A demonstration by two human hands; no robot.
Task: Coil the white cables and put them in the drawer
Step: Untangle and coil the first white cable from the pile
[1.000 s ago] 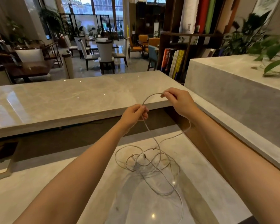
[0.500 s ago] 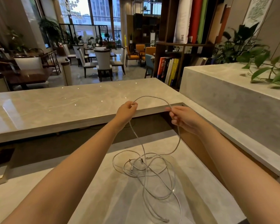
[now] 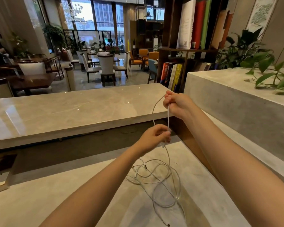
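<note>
A thin white cable [image 3: 154, 110] runs in a narrow loop between my two hands. My right hand [image 3: 179, 104] grips the top of the loop, raised in front of the upper counter's edge. My left hand [image 3: 154, 136] pinches both strands lower down, a hand's length below the right. From the left hand the cable drops to a loose tangle of white cables [image 3: 157, 176] lying on the lower marble counter [image 3: 56, 194]. One plug end [image 3: 168, 224] lies at the near edge. No drawer is in view.
A raised marble counter [image 3: 64, 115] runs across behind the hands. A grey stone block [image 3: 236, 108] with leafy plants [image 3: 269, 74] stands at right, a bookshelf [image 3: 187, 46] behind it. A flat framed card [image 3: 0, 174] lies at far left. Chairs and tables fill the room beyond.
My right hand has risen and my left hand has dropped below it, turning the wide arc of cable into a narrow upright loop. The camera has tilted slightly.
</note>
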